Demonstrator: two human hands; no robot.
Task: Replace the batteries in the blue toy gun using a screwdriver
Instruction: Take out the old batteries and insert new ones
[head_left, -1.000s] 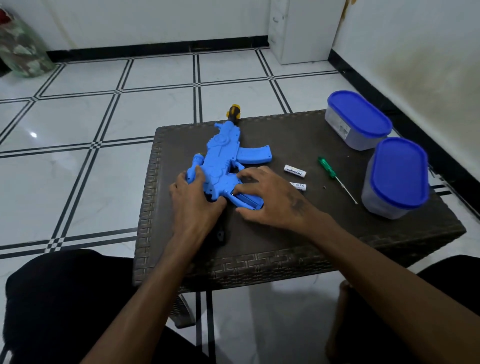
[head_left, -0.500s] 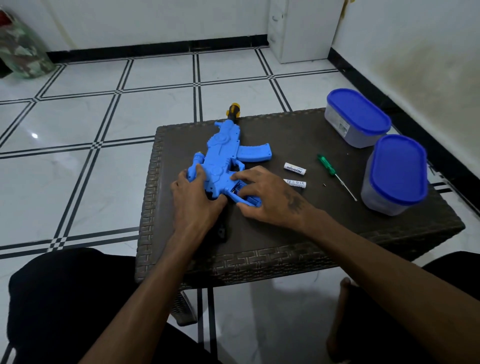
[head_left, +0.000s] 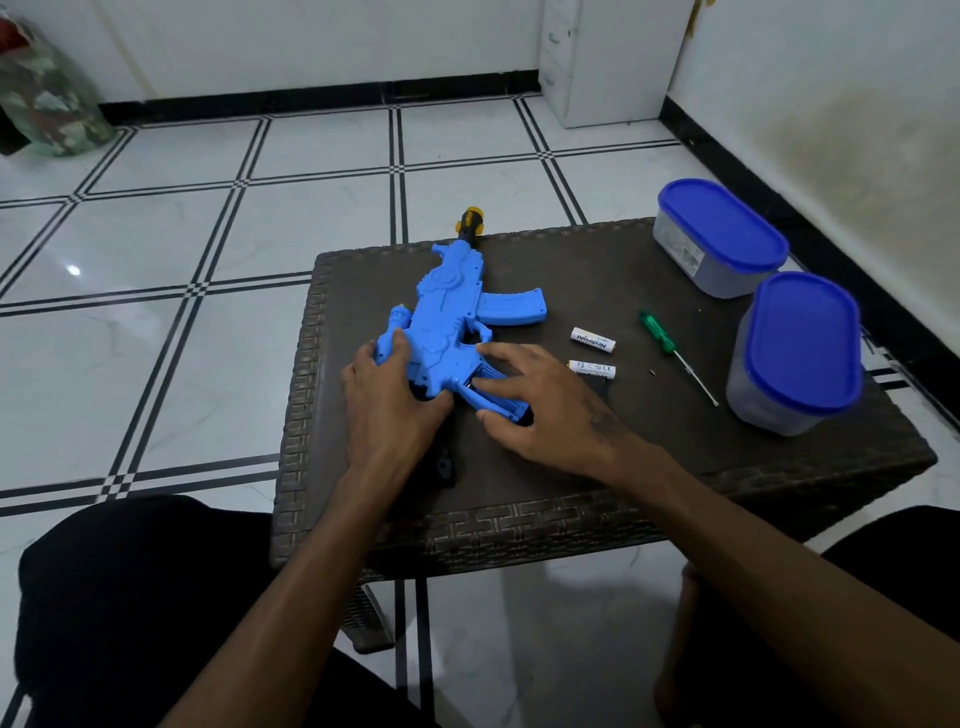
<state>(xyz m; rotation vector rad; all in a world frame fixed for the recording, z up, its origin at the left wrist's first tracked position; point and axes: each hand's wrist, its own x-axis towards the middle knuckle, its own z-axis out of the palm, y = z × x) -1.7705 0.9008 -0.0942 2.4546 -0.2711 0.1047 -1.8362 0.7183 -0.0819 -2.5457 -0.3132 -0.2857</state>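
The blue toy gun (head_left: 457, 306) lies on its side on the dark woven table (head_left: 649, 467), its yellow-and-black muzzle pointing away from me. My left hand (head_left: 387, 400) grips the gun's rear body, thumb on top. My right hand (head_left: 545, 410) rests with straight fingers on the gun's handle, where an open battery compartment (head_left: 493, 391) shows; the index fingertip touches its upper end and the thumb lies along the near side. Two white batteries (head_left: 593, 340) (head_left: 592, 370) lie just right of that hand. Further right lies a green-handled screwdriver (head_left: 670, 345), with a tiny screw (head_left: 652, 371) beside it.
Two grey containers with blue lids stand at the table's right side, one at the far corner (head_left: 719, 236), one nearer (head_left: 797, 353). The gun's black stock (head_left: 447, 465) pokes out under my left wrist. White tiled floor surrounds the table; a wall runs on the right.
My right hand has drawn back a little toward me, uncovering the handle's open compartment. The left hand, the gun, the batteries and the screwdriver have stayed in place.
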